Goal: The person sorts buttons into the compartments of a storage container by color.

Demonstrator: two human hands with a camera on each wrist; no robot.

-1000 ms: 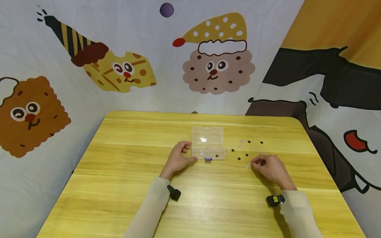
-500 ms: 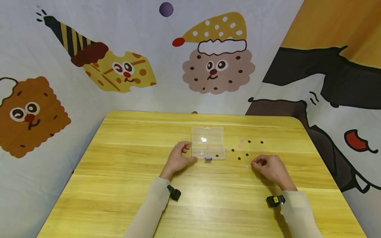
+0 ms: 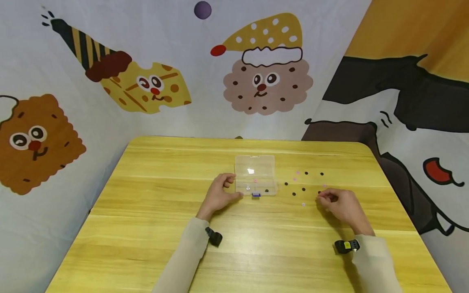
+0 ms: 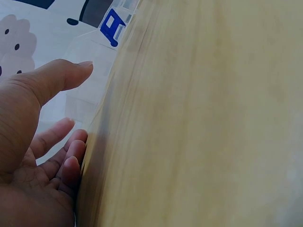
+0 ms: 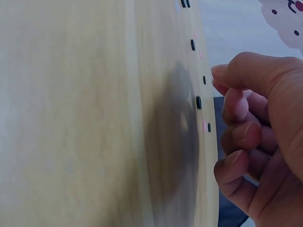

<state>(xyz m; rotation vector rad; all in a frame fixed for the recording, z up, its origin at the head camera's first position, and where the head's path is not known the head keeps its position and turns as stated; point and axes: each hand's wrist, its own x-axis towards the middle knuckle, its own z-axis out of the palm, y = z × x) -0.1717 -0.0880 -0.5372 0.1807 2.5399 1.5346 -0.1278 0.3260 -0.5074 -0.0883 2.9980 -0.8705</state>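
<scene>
A clear plastic box point(image 3: 265, 162) lies on the table with its lid raised at the back. Its blue latch point(image 4: 112, 28) faces front. My left hand point(image 3: 217, 196) steadies the box from the left, thumb at the front corner and fingers at the side. Inside lie a pink disc point(image 3: 255, 181), a whitish disc point(image 3: 248, 188) and a black disc point(image 3: 266, 191). My right hand point(image 3: 340, 204) is beside the scattered discs, thumb and forefinger tips together; whether something tiny is between them is hidden. Close to those tips lies a black disc point(image 3: 319, 192).
Several small discs are spread right of the box, among them a black one point(image 3: 294, 194), a pink one point(image 3: 294, 179) and a pale one point(image 3: 303, 204). The wooden table point(image 3: 271, 252) ends at a printed cloth point(image 3: 205, 122) behind.
My right hand has moved a little to the right, away from the pale disc, and a black disc shows at its fingertips. My left hand and the box have stayed put.
</scene>
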